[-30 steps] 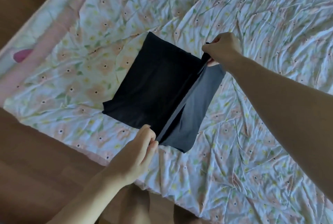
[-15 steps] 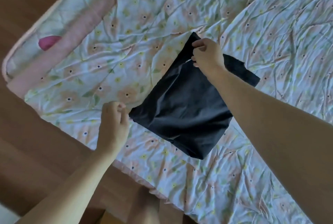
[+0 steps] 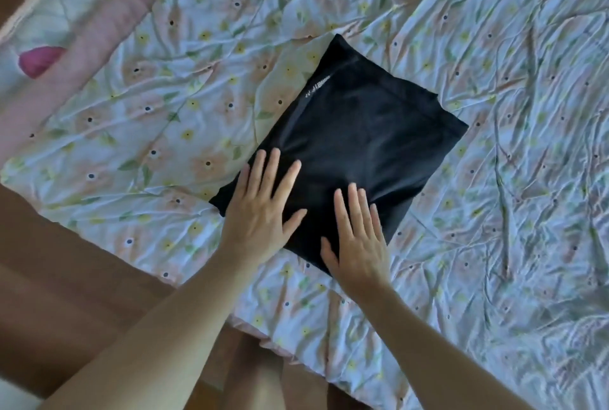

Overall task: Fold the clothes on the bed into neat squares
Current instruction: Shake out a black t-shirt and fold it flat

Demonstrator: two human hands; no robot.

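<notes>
A black garment (image 3: 356, 142), folded into a rough rectangle, lies flat on the bed (image 3: 494, 80) near its near edge, set at a slant. A small pale printed label shows along its left fold, toward the far end. Both hands lie palm-down on the near part of the cloth. The left hand (image 3: 260, 208) covers the near-left corner, its grip spread, fingers straight and fanned, thumb pointing right. The right hand (image 3: 359, 241) rests just beside it on the near edge, fingers straight and close together, thumb out to the left. The bed sheet is crumpled, pale with a flower print, and has a pink border at far left. A wooden floor (image 3: 66, 294) shows at near left.
</notes>
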